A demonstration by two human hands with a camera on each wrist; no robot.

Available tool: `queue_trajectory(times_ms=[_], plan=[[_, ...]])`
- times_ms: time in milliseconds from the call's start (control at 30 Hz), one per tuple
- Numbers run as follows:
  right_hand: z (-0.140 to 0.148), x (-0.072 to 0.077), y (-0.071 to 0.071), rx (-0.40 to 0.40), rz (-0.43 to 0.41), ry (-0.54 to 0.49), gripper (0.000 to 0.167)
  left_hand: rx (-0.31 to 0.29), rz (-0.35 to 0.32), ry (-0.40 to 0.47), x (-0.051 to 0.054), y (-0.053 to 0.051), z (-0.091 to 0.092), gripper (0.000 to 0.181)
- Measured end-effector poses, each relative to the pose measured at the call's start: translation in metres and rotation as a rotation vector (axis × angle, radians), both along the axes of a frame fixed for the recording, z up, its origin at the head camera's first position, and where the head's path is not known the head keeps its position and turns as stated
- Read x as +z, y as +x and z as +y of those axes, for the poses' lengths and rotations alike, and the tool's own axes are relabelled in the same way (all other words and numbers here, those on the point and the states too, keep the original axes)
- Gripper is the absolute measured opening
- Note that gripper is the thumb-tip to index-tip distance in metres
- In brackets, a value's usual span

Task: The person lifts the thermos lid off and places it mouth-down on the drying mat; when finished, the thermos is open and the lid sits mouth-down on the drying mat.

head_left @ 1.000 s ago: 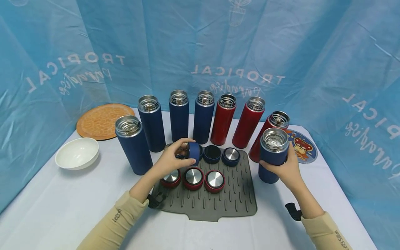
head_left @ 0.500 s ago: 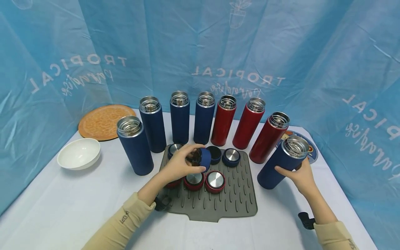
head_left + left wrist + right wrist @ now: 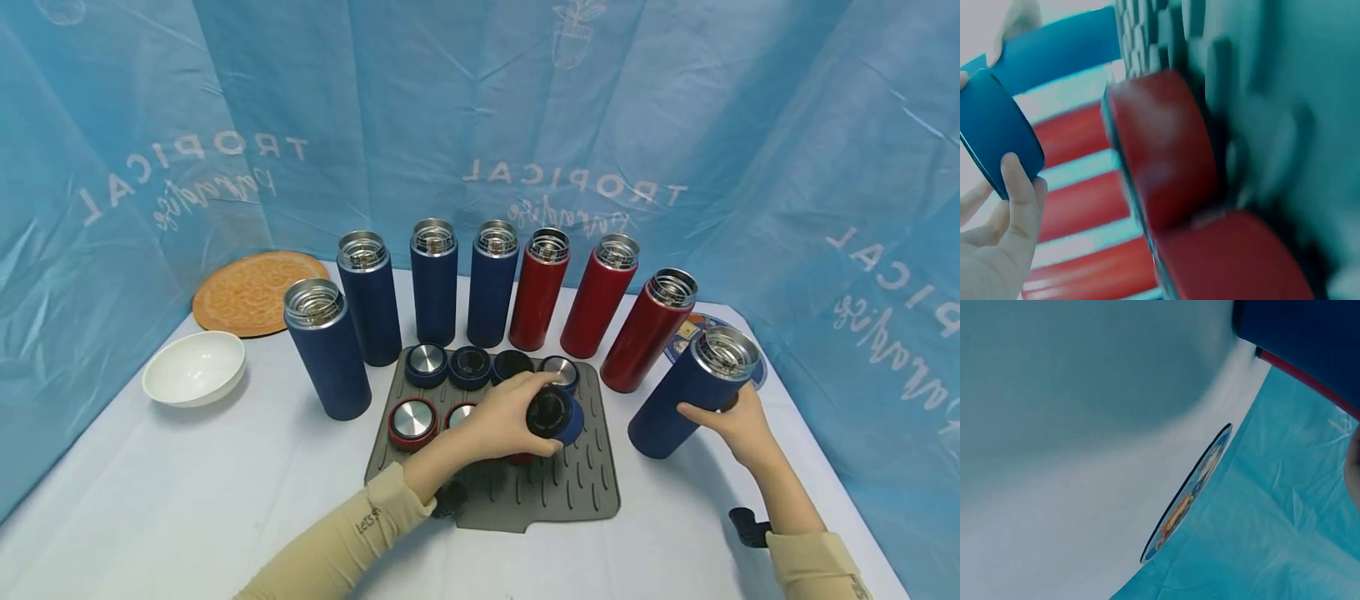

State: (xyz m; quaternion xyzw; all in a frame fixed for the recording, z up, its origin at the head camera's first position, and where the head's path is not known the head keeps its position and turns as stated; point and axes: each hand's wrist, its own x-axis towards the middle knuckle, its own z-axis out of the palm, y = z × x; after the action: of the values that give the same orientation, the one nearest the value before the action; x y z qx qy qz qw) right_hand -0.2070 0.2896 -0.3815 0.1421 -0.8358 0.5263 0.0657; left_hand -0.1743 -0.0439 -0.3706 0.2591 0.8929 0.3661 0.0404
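My left hand (image 3: 504, 421) pinches a blue flask lid (image 3: 572, 417) above the right part of the grey ribbed mat (image 3: 573, 496). In the left wrist view its fingers clasp the side of that lid (image 3: 1000, 131), with red lids (image 3: 1160, 144) close by on the mat. My right hand (image 3: 735, 425) grips a blue flask (image 3: 678, 400), lidless and tilted to the right, beside the mat's right edge. Its mouth shows bare steel. Only the lower part of this flask (image 3: 1310, 344) and a bit of the hand appear in the right wrist view.
Several blue lids (image 3: 426, 367) and red lids (image 3: 412, 425) lie on the mat, partly hidden by my left hand. Behind stand lidless blue flasks (image 3: 435, 287) and red flasks (image 3: 596, 304). A white bowl (image 3: 195, 371), an orange round mat (image 3: 251, 292) and a patterned round mat (image 3: 759, 375) flank them.
My left hand has carried the blue lid rightward across the mat toward the flask. My right hand has tilted the blue flask rightward and shifted slightly right.
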Motion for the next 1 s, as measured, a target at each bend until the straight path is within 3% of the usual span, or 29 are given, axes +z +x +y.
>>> queue_trajectory(times_ms=[267, 633, 800, 1000], plan=[[-0.002, -0.002, -0.001, 0.037, 0.023, -0.073, 0.086, -0.061, 0.159, -0.289, -0.01, -0.002, 0.039, 0.071], [0.0, -0.006, 0.0, 0.014, 0.013, -0.06, 0.088, -0.109, 0.344, -0.575, -0.027, -0.003, 0.055, 0.071], [0.0, -0.006, 0.001, 0.008, 0.004, -0.05, 0.088, -0.096, 0.377, -0.657, -0.033, -0.004, 0.058, 0.072], [-0.003, -0.006, 0.002, 0.002, -0.005, -0.071, 0.086, -0.082, 0.383, -0.69, -0.039, -0.005, 0.061, 0.074]])
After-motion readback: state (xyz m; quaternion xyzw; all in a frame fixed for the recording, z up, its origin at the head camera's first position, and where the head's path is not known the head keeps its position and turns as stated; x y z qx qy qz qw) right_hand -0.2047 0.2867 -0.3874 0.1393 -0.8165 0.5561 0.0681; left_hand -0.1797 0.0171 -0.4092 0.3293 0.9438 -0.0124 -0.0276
